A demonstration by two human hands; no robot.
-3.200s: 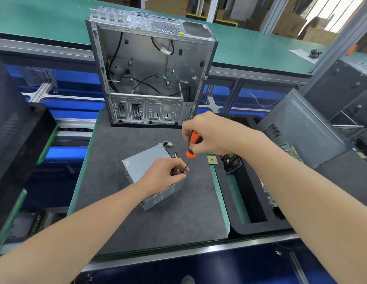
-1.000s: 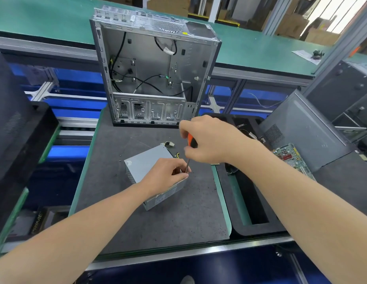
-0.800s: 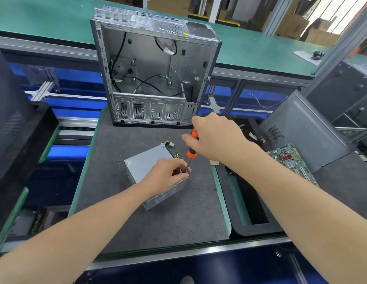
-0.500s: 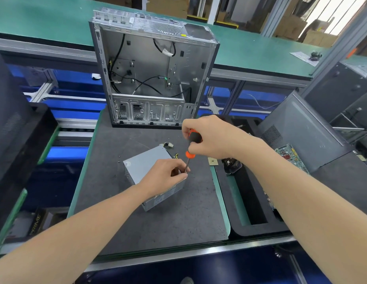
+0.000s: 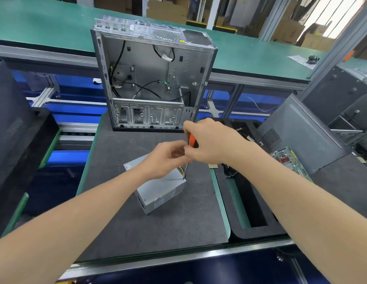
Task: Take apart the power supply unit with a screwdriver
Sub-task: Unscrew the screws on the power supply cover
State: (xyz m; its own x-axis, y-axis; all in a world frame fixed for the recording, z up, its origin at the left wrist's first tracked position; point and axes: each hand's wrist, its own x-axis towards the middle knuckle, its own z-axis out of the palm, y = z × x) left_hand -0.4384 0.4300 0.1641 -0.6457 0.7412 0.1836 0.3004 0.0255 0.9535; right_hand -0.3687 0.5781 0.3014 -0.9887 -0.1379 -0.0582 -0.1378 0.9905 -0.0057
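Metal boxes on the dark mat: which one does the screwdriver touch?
The small closed power supply unit: the screwdriver tip meets its right corner. The tall open computer case stands untouched behind.

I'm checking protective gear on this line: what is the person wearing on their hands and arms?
Nothing shows: the left hand and right hand are ungloved, no ring visible. The left forearm and right forearm are bare to the frame edge, no sleeve, watch or strap in view.

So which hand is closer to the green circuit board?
Right. The right hand, gripping the screwdriver, is left of the green circuit board; the left hand is farther left.
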